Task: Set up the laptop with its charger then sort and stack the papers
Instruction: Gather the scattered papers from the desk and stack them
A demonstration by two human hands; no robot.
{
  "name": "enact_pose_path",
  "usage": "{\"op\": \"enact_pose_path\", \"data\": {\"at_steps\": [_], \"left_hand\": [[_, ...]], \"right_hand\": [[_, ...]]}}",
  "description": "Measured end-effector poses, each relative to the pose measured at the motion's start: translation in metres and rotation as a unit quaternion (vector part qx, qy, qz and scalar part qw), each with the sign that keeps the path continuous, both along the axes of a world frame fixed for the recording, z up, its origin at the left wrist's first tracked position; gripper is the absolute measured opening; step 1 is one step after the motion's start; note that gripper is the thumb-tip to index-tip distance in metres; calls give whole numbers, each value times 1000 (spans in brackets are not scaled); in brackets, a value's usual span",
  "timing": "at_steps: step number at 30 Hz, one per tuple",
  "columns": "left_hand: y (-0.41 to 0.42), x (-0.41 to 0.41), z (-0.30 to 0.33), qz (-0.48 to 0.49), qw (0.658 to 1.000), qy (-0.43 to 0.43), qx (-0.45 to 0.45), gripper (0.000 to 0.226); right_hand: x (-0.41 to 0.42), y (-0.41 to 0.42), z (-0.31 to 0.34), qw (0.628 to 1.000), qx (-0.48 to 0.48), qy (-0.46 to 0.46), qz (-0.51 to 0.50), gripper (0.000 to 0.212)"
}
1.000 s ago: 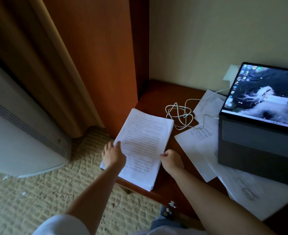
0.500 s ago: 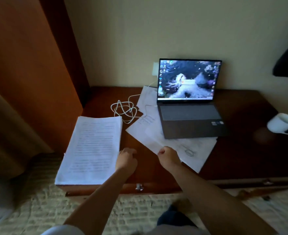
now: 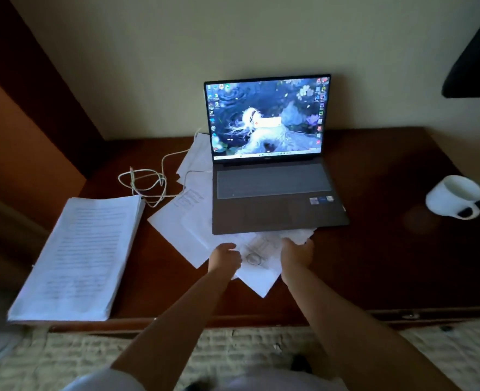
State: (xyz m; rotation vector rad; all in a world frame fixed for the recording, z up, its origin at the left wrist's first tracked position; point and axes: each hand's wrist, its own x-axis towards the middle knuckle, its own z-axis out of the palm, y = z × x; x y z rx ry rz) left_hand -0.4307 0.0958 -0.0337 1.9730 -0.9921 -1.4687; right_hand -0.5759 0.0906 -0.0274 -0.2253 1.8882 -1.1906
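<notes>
We have both hands out over the loose sheets that lie fanned under the front and left edges of the laptop, which sits open and lit on the surface with its white cable coiled off its left side. Our left hand rests on the sheets in front of the laptop with its fingers curled down; we cannot tell whether its grip has paper in it. Our right hand has its grip closed on the crumpled corner of a sheet at the laptop's front edge. To do this step well, we judge it best to lift the laptop's front slightly or draw the sheets out flat and slowly toward us, since its weight pins them and a sharp tug could tear them or drag the machine. Once free, they belong on the thick stack well to the left of the laptop. Compared with half a second ago, our hands have moved forward from the near edge of the sheets to just in front of the laptop, and the right hand has now taken hold of paper.
</notes>
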Motion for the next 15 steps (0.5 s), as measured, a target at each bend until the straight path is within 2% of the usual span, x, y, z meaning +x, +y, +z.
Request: {"op": "enact_pose_path", "data": {"at_steps": [3,4,6,9,10,12,15], "left_hand": [[-16,-32,4,122,985,110,49,39],[-19,-40,8,161,974,148,57,37],[-22,-54,16,238,942,231,62,34],[-30,-72,19,310,893,320,70,32],[-33,-77,17,308,895,316,65,33],[-41,-85,13,316,894,313,48,31],[-47,-94,9,325,886,327,53,9]], "right_hand": [[-18,-14,4,987,11,-159,-31,58],[-22,-15,4,982,19,-183,-28,56],[-32,-17,1,986,22,-166,-7,50],[-42,-22,-5,974,61,-220,5,41],[-43,-23,-5,971,69,-229,27,38],[-45,-27,-6,980,69,-157,101,30],[-45,-31,-12,979,69,-148,125,36]]}}
